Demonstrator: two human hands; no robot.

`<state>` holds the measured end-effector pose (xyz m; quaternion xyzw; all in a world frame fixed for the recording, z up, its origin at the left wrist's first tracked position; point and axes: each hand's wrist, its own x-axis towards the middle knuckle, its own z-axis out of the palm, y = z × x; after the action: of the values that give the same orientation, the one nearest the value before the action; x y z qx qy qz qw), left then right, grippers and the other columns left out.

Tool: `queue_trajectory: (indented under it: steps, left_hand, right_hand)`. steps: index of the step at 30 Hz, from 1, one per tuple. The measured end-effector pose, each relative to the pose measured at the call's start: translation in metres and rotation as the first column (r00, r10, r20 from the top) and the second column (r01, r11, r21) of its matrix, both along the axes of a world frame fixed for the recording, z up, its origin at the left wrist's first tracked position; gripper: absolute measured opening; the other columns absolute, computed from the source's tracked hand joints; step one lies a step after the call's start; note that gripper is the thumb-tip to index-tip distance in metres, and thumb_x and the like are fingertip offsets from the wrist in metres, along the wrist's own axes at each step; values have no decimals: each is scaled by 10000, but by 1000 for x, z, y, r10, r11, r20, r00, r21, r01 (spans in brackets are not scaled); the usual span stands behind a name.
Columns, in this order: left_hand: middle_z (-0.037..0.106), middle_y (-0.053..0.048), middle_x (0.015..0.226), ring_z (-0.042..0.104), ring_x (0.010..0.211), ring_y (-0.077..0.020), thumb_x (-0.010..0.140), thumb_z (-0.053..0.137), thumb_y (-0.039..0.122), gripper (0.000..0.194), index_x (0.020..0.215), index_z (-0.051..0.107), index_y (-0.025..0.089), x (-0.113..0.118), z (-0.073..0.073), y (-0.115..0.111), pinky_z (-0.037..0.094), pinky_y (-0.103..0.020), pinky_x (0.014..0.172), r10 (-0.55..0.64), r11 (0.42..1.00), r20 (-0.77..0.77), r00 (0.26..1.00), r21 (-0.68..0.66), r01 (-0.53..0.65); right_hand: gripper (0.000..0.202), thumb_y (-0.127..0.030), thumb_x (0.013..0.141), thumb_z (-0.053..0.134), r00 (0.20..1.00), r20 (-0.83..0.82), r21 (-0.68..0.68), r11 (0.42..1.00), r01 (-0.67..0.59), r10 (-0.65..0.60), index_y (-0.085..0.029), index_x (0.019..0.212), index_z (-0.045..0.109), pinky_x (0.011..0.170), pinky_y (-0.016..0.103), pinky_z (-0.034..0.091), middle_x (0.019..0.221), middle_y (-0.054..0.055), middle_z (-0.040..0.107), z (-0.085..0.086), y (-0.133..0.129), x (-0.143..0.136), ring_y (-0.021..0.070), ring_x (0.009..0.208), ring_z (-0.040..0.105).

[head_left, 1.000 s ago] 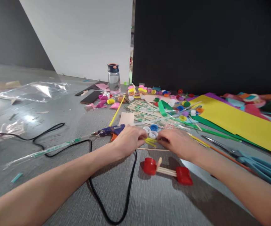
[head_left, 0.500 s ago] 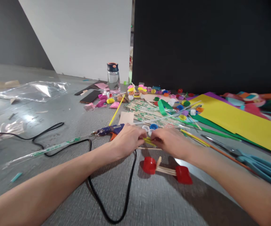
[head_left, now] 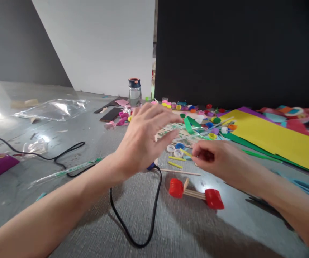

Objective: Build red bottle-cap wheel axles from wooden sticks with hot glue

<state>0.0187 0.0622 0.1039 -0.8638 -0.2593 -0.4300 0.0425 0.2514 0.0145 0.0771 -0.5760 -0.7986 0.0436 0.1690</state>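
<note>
Fingers of the right hand pinch a yellow stick, one end hidden.

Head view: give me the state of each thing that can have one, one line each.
Left hand: raised, fingers spread
Right hand: curled, seems to pinch a yellow strip
Bottle: upright, lid on
White caps: hollow side up
Black cord: loosely looped
Clear bag: lying flat
Scissors: partly hidden, open or shut unclear
</note>
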Motion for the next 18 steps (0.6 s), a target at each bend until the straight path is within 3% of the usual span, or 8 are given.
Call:
queue_trajectory:
  steps: [3, 5, 9, 12, 14, 18]
  left_hand:
    - [736, -19, 1120, 625, 1105, -238, 983, 646, 344, 189, 1142, 682, 248, 7, 4, -18, 435, -408, 989, -157, 986, -197, 968, -85, 143]
    - [750, -13, 1002, 654, 1005, -217, 997, 628, 309, 125, 1042, 709, 225, 15, 6, -31, 447, -382, 932, -284, 952, -264, 922, -195, 237]
    - [731, 27, 802, 659, 809, -142, 961, 680, 213, 69, 919, 735, 209, 26, 11, -54, 477, -276, 810, -463, 823, -139, 876, -434, 366]
    - [739, 40, 788, 662, 782, -133, 948, 687, 195, 99, 887, 755, 235, 32, 10, -71, 497, -248, 771, -480, 735, -50, 876, -569, 370]
    - [746, 37, 807, 671, 795, -135, 968, 651, 191, 146, 890, 763, 244, 35, 4, -83, 502, -252, 784, -477, 705, -27, 878, -608, 364]
    - [762, 11, 920, 683, 871, -159, 986, 632, 259, 109, 1006, 738, 244, 37, -18, -104, 504, -274, 795, -390, 720, 59, 919, -602, 345]
  right_hand:
    - [129, -254, 882, 593, 992, -118, 38, 999, -32, 36, -252, 753, 582, 493, 278, 374, 636, -34, 599, 10, -36, -1, 136, 534, 518]
    - [88, -239, 880, 583, 985, -164, 75, 996, -47, 59, -264, 796, 592, 488, 281, 384, 656, -37, 622, 11, -59, -3, 142, 540, 540]
    - [90, -203, 905, 571, 964, -262, 136, 991, 0, 36, -278, 854, 565, 499, 280, 411, 699, -49, 620, 7, -98, 0, 139, 571, 552]
    - [87, -240, 972, 564, 918, -395, 128, 991, 31, 23, -286, 900, 574, 533, 280, 452, 749, -40, 608, 4, -120, 6, 140, 615, 555]
    - [102, -268, 1013, 534, 880, -473, 123, 992, 22, 39, -289, 926, 583, 568, 283, 470, 780, -33, 606, 2, -130, 7, 144, 653, 560]
    - [156, -269, 1032, 506, 835, -549, 59, 998, 1, 31, -267, 888, 563, 561, 274, 433, 755, -44, 559, -9, -140, 3, 134, 643, 514]
